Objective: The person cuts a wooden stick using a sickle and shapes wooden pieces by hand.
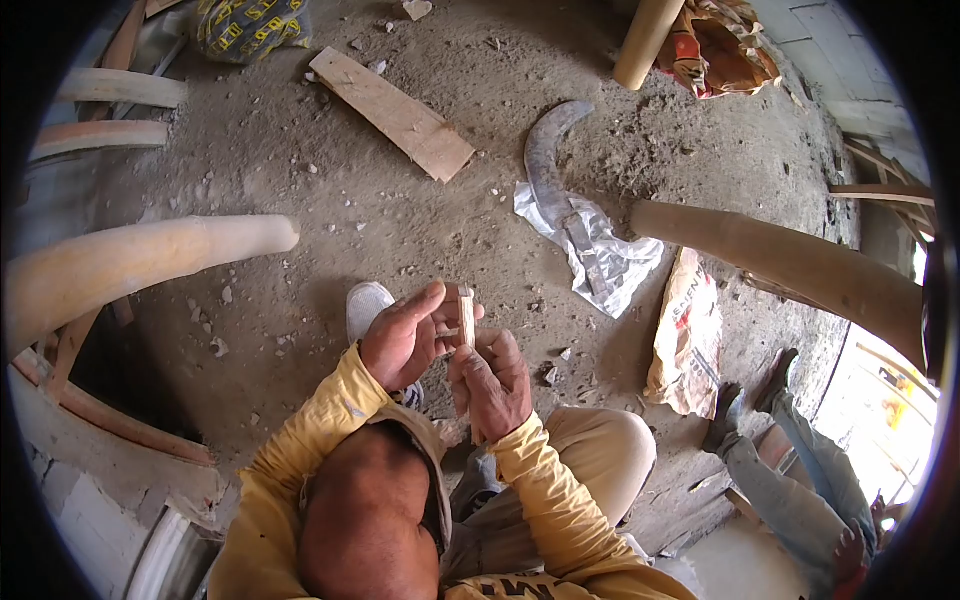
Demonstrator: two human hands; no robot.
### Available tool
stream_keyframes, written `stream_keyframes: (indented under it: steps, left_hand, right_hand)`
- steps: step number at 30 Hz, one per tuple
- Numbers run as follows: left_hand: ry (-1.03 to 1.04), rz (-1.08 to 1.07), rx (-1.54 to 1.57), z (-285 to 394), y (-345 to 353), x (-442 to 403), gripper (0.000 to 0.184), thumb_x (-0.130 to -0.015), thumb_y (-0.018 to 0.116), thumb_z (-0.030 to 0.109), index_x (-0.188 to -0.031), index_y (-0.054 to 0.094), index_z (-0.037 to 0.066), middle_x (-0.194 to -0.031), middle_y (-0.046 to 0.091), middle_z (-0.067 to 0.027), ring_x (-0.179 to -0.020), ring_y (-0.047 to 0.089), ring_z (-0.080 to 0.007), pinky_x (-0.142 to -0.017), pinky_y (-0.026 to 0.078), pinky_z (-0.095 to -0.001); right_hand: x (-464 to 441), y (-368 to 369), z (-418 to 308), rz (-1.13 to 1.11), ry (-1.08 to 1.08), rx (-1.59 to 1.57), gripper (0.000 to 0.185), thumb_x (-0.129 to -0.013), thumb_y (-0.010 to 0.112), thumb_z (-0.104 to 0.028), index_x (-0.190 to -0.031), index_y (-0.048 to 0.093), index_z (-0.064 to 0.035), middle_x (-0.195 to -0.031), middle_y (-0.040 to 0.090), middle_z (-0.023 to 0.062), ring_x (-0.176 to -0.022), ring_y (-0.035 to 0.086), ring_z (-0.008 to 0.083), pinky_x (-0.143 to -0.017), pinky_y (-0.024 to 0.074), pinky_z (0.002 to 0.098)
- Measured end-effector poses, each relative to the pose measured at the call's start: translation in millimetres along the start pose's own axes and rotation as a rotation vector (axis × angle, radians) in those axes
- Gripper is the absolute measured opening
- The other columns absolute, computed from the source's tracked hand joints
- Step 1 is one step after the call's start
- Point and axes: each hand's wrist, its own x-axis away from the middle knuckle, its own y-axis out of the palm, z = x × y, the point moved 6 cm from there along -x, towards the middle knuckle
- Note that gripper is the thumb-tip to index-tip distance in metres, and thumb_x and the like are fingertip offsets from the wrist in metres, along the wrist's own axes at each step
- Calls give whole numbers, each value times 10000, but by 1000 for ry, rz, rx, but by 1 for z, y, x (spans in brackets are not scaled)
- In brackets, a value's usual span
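My right hand (492, 388) is closed around a thin, pale strip of wood (467, 322), which stands roughly upright with its top end above my fingers. Beside it, my left hand (398, 338) has its palm turned toward the strip, thumb apart from the fingers. Its fingertips reach behind the strip's upper end; whether they press on it is hard to see. Both arms wear yellow sleeves. A light shoe (368, 305) shows just past my left hand.
A flat board (395, 115) lies on the dirt floor. Farther right, a curved blade (545, 160) rests on crumpled clear plastic (625, 262), near a paper cement bag (687, 335). Bamboo poles (170, 250) jut in from both sides. Another person's legs (790, 480) are at lower right.
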Motion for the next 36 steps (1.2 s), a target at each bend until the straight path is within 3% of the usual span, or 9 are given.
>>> stream_keyframes:
  steps: [3, 10, 13, 16, 19, 24, 31, 34, 36]
  left_hand:
    - [70, -113, -212, -3, 5, 0, 286, -1005, 509, 233, -1219, 580, 58, -1082, 663, -92, -959, 636, -186, -800, 516, -324]
    - [149, -22, -340, 1, 0, -1, 288, -1003, 519, 218, -1234, 564, 52, -1129, 630, -83, -1061, 601, -178, -875, 507, -344]
    - [298, 36, -361, 11, 2, -1, 321, -989, 552, 273, -1227, 570, 59, -1093, 633, -58, -1024, 600, -158, -874, 490, -334]
    - [272, 207, -114, 20, -13, -2, 342, -963, 594, 324, -1238, 566, 123, -1080, 635, -9, -951, 603, -128, -824, 490, -307]
    - [321, 302, -24, 29, -31, -3, 336, -950, 617, 329, -1223, 576, 138, -1078, 641, 25, -896, 612, -109, -764, 508, -294]
    - [306, 299, 43, 26, -36, -4, 319, -943, 629, 321, -1207, 594, 145, -1086, 644, 25, -874, 614, -109, -740, 516, -295]
    - [273, 333, 51, 20, -42, -5, 325, -962, 595, 320, -1232, 583, 139, -1108, 640, 13, -912, 616, -119, -770, 527, -324]
    - [263, 316, 129, 14, -51, -12, 335, -978, 564, 321, -1243, 563, 117, -1068, 638, 10, -909, 623, -136, -780, 531, -342]
    - [259, 217, 125, 14, -42, -12, 349, -986, 544, 332, -1251, 549, 105, -1042, 633, 8, -897, 625, -146, -783, 532, -350]
  right_hand:
    - [-3, -1, -2, -31, -87, 9, 193, -991, 540, -167, -1091, 486, -11, -780, 571, 47, -553, 498, 91, -481, 413, 232]
    - [-11, -6, 7, 1, -219, 130, 251, -1002, 535, -198, -1148, 495, 2, -837, 594, 54, -710, 550, 111, -673, 484, 266]
    - [-14, -12, 8, -2, -146, 131, 317, -1013, 509, -261, -1172, 523, 13, -893, 623, 79, -788, 600, 147, -732, 514, 301]
    - [-15, -23, 20, 102, 186, -279, 459, -1018, 435, -386, -1170, 569, 26, -1006, 654, 134, -904, 652, 241, -782, 555, 380]
    - [-16, -30, 25, 42, 292, -426, 454, -1026, 428, -359, -1198, 562, 39, -1053, 636, 167, -898, 657, 253, -777, 572, 383]
    - [-14, -24, 25, -42, 303, -477, 332, -996, 523, -281, -1142, 589, 9, -1014, 646, 115, -882, 646, 206, -736, 572, 364]
    - [-14, -28, 17, 72, 143, -239, 152, -932, 643, -177, -947, 612, -29, -877, 643, 70, -722, 624, 154, -688, 561, 310]
    - [-16, -27, 6, 61, -101, 256, 189, -950, 637, -217, -947, 604, -31, -790, 621, 24, -671, 575, 104, -632, 482, 256]
    - [-8, -19, 8, 40, -175, 329, 188, -944, 645, -210, -933, 593, -30, -777, 615, 25, -665, 567, 99, -630, 474, 259]
